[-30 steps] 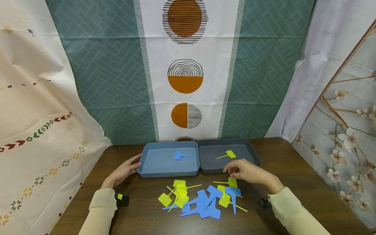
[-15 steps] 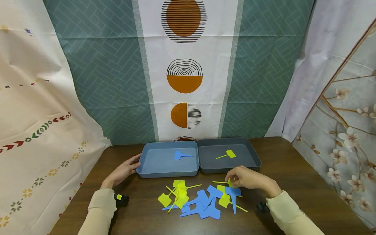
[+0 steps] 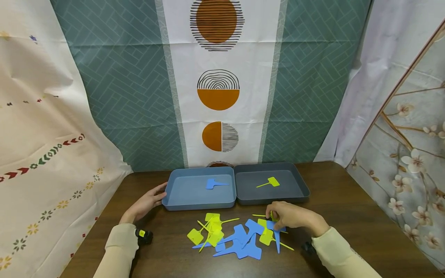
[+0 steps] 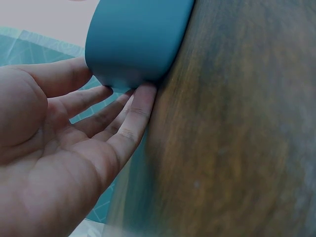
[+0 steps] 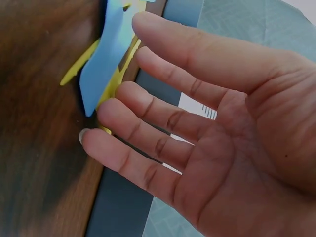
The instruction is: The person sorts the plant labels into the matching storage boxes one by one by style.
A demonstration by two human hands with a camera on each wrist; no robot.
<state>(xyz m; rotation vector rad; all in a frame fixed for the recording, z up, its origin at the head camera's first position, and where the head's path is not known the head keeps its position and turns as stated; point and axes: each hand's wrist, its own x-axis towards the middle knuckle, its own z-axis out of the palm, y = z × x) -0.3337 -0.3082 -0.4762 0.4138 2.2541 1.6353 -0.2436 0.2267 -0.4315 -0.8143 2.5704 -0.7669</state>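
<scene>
Arching over the yellow tag (image 3: 258, 215) just on the near side of the dark tray (image 3: 253, 200), the right hand (image 3: 293, 217) has its grip apart: the right wrist view shows thumb and fingertips separated, with nothing pinched between them. Whether a fingertip already touches the tag is hard to tell.

The tag looks like thin, flat plastic, so it should be very light, fairly stiff and a little slippery, bending at its narrow stem if forced. Its broad plate, partly hidden by the fingers, seems the best place to take hold; lying so flat, it may need tipping up by one edge first.

A blue tag (image 3: 277, 237) is the main obstacle. It lies on the side of the yellow one away from the dark tray, under or just beside the thumb, and overlaps another yellow tag (image 3: 265, 237); it could be dragged along.

Farther from the dark tray, toward its left, lie a heap of blue tags (image 3: 243, 248) and a heap of yellow tags (image 3: 214, 229) on the counter (image 3: 167, 251). The blue tray (image 3: 198, 206) stands against the dark tray's left end, a single blue tag inside; the dark tray itself holds one yellow tag. The left hand (image 3: 146, 203), fingers extended, touches the blue tray's end away from the dark tray.
</scene>
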